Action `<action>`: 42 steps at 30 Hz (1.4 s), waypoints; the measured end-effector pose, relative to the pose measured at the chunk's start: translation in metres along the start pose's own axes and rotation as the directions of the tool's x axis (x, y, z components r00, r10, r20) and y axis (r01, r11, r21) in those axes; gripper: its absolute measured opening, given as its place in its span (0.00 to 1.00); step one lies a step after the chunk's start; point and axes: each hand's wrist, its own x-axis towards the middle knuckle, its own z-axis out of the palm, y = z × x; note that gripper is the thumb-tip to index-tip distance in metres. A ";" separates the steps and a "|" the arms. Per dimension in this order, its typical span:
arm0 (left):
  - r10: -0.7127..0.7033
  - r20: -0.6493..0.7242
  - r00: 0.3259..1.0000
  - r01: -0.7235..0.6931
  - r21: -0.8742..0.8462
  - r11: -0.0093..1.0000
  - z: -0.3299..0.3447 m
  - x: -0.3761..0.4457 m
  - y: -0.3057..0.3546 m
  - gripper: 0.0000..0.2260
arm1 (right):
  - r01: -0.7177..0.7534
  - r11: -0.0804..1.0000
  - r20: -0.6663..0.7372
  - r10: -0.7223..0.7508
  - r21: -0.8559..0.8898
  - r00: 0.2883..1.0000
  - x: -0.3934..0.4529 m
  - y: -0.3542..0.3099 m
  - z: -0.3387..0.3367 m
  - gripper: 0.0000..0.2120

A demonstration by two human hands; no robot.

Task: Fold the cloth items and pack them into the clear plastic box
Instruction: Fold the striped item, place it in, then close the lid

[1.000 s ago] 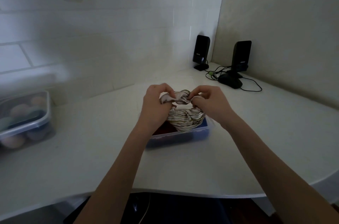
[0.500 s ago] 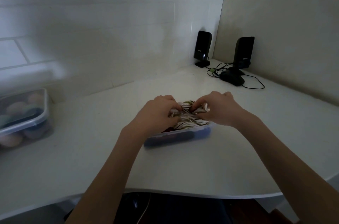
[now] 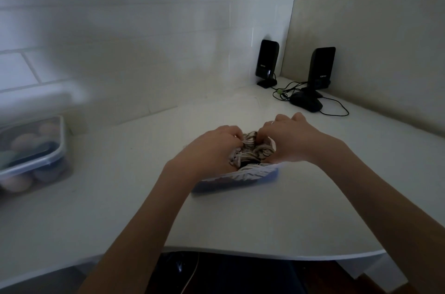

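A white cloth with dark stripes [image 3: 252, 156] lies bunched in the clear plastic box [image 3: 231, 184] in the middle of the white table. My left hand [image 3: 212, 149] grips the cloth's left part with curled fingers. My right hand [image 3: 289, 142] grips its right part, fingers bent down into the fabric. Both hands sit low over the box and hide most of its inside. The cloth spills over the box's near rim.
A second clear lidded box [image 3: 33, 156] with round coloured items stands at the far left. Two black speakers [image 3: 267, 62] [image 3: 321, 69], a black mouse [image 3: 305, 102] and cables sit in the back right corner. The table's front edge [image 3: 265, 254] curves near me.
Both hands came down with the striped cloth from above the box into it, and the cloth now sits lower and more spread out inside.
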 end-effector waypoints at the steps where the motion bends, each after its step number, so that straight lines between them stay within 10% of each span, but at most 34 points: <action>1: -0.010 0.024 1.000 0.010 -0.007 1.000 0.000 0.000 0.000 0.17 | 0.001 1.000 0.008 -0.001 0.029 1.000 0.000 0.001 0.000 0.21; 12: -0.064 0.243 0.968 0.079 -0.050 0.996 -0.012 0.009 0.001 0.16 | 0.169 0.985 -0.159 -0.164 0.020 0.974 -0.001 0.005 -0.003 0.26; 20: -0.134 0.330 0.934 0.181 -0.115 0.977 -0.014 0.008 0.007 0.16 | 0.096 0.980 0.000 -0.098 -0.174 0.995 -0.001 -0.003 -0.014 0.22; 31: -0.173 0.274 0.946 0.203 -0.088 0.975 -0.015 0.007 0.004 0.20 | -0.056 0.979 0.366 0.127 -0.196 0.922 0.015 -0.008 -0.010 0.23; 42: -0.188 0.171 0.967 0.164 0.146 0.976 0.000 0.006 0.012 0.14 | -0.068 0.970 0.263 0.130 -0.233 0.956 0.020 -0.016 -0.001 0.15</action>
